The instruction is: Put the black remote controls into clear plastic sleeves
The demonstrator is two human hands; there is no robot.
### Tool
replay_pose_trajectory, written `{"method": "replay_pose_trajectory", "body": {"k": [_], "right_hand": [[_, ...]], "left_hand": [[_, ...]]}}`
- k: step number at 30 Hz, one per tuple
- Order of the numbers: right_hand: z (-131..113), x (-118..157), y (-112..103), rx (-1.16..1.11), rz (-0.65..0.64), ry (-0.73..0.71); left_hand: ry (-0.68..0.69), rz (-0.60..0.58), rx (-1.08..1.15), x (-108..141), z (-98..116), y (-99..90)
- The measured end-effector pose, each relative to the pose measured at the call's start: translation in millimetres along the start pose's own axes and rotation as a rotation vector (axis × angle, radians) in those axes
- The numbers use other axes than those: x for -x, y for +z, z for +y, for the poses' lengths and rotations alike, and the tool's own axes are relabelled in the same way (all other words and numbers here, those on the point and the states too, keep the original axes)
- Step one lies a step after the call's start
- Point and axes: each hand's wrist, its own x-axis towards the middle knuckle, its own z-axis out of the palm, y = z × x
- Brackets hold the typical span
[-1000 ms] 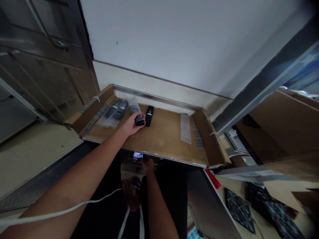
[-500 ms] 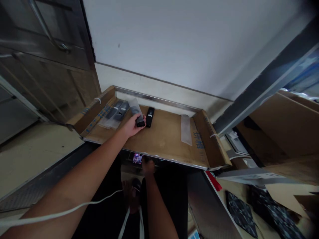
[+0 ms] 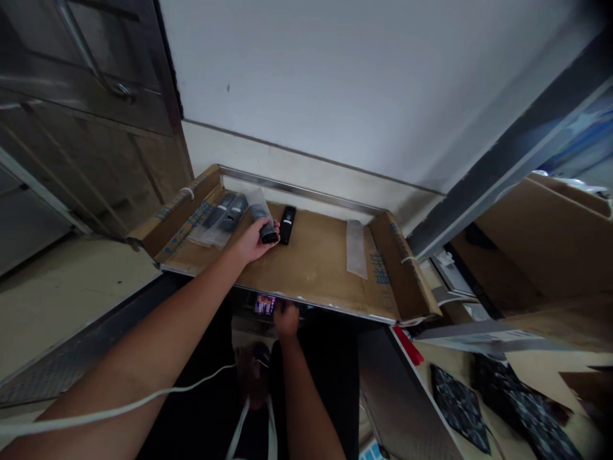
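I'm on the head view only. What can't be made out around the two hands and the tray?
Head view:
- Left hand: some fingers, hidden by the held black device.
- Right hand: fingertips and any grip, lost in shadow below the tray's front edge.
- Lit screen: content, pixelated.
- Loose black device: label text, too small.

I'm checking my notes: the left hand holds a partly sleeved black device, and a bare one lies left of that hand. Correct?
No: the head view shows the bare device right of the left hand, which does hold the partly sleeved black device.
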Motion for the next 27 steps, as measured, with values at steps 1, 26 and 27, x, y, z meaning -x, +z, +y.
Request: {"method": "replay_pose_trajectory", "body": {"k": [1, 26, 27], "right_hand": [[-3, 2, -8, 0.004, 0.014, 0.0], [-141, -47, -137, -0.815, -0.389, -0.318], [-139, -44, -138, -0.834, -0.387, -0.327]], "left_hand": [[0.005, -0.005, -0.004, -1, 0, -0.8], [0.07, -0.063, -0.099, 10, -12, -4.2], [0.076, -0.072, -0.101, 9, -13, -5.1]]}}
